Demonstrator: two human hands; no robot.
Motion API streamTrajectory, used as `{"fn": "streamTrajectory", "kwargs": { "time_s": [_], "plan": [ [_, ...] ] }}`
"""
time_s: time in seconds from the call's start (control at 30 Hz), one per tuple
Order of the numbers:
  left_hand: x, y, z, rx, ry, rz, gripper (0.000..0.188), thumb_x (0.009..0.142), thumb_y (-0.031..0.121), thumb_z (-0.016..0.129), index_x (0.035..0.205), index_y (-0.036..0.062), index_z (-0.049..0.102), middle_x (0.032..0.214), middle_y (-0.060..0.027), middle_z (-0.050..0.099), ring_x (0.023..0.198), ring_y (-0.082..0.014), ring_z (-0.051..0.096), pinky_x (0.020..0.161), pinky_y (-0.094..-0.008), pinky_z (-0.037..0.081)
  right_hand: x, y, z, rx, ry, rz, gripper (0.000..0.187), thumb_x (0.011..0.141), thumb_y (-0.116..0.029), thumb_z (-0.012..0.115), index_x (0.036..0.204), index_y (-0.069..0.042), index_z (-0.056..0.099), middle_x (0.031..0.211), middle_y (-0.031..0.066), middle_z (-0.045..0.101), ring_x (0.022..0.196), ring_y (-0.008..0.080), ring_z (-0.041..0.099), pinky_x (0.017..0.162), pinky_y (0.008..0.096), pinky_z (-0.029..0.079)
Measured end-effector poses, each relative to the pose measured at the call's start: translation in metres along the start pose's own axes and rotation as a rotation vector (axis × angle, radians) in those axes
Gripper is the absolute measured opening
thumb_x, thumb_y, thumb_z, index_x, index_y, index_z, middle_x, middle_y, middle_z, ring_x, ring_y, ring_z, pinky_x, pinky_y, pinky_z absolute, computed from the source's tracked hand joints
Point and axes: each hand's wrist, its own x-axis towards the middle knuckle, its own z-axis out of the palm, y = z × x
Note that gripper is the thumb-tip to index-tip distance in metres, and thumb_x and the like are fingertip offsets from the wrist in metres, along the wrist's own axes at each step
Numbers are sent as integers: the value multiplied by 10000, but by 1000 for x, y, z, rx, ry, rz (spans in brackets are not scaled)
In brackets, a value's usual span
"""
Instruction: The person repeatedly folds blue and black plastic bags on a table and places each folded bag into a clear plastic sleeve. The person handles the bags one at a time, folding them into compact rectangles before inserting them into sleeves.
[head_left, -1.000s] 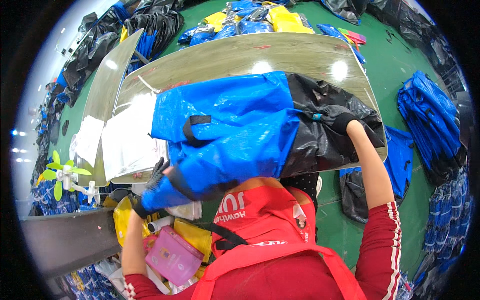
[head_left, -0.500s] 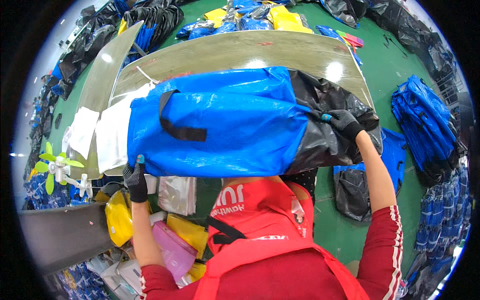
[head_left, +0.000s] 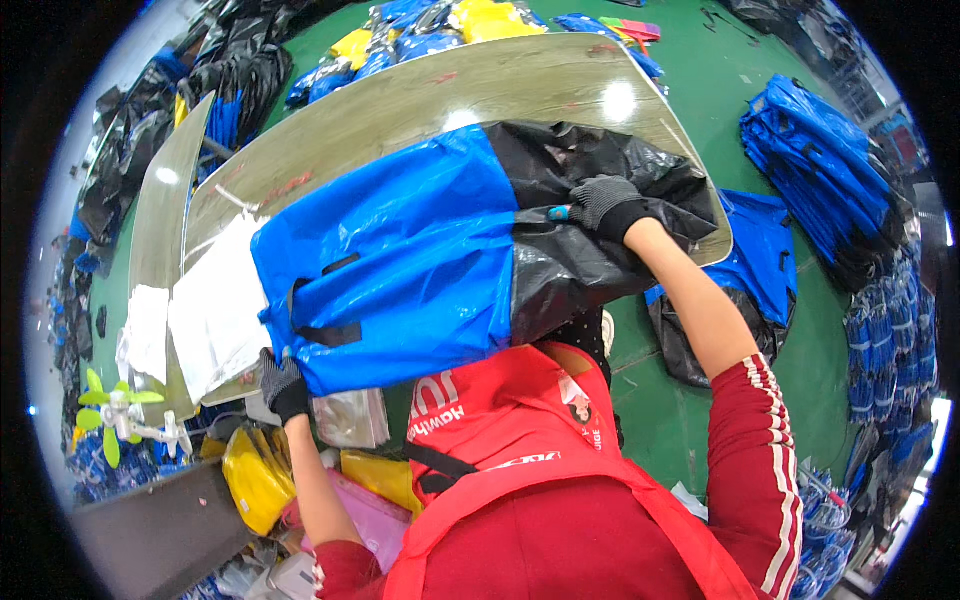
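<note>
A large blue and black woven plastic bag (head_left: 420, 230) lies flattened across the table, its black end to the right. Black strap handles show on the blue part. My left hand (head_left: 284, 385), in a dark knit glove, pinches the near left corner of the blue end. On the black section rests my right hand (head_left: 605, 205), gloved the same way, with fingers curled on the creased material and the thumb pointing left. Under and beside the bag's left end are white sheets (head_left: 215, 315).
The glossy table (head_left: 400, 95) has a rounded far edge. Blue-black bags (head_left: 815, 150) are stacked on the green floor at right; another bag (head_left: 765, 245) lies closer. A small green fan (head_left: 118, 412) stands at left. Yellow bags (head_left: 258, 480) and clear plastic packets (head_left: 350, 418) sit below the table.
The bag's right end has swung away from me and now lies slanted and flatter. My right hand has shifted left along the black part; the left keeps its corner. The whole view has turned somewhat.
</note>
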Motion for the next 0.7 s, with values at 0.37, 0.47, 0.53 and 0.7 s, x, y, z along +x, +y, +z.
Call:
{"fn": "streamTrajectory", "kwargs": {
  "time_s": [0.37, 0.47, 0.53, 0.7],
  "plan": [
    [-47, 305, -19, -266, -164, 1297, 638, 808, 548, 603, 1369, 263, 499, 1512, -142, 328, 1431, -381, 186, 1115, -649, -22, -53, -21, -33, 36, 518, -167, 490, 829, -391, 619, 1207, -80, 588, 1208, 162, 591, 1151, 292, 542, 1014, 465, 370],
    [-43, 310, -3, -264, -113, 1335, 594, 802, 520, 619, 1322, 240, 547, 1466, -157, 388, 1403, -388, 253, 1137, -618, 31, -89, 4, -25, 41, 386, -122, 466, 883, -378, 565, 1303, -178, 552, 1344, 128, 525, 1271, 274, 470, 1106, 536, 248],
    [-32, 315, -3, -198, -203, 1395, 568, 800, 497, 628, 1295, 225, 570, 1434, -164, 426, 1386, -383, 290, 1144, -604, 61, -101, 19, -14, 74, 209, -87, 473, 889, -390, 553, 1312, -176, 545, 1363, 135, 510, 1292, 279, 450, 1117, 587, 194],
    [-12, 368, -4, -444, 23, 1512, 505, 828, 456, 613, 1270, 213, 577, 1402, -160, 457, 1370, -380, 318, 1134, -612, 106, -124, -5, 9, 251, 700, -145, 428, 854, -337, 595, 1246, -169, 571, 1225, 149, 574, 1182, 362, 506, 1086, 612, 225]
  ]
}}
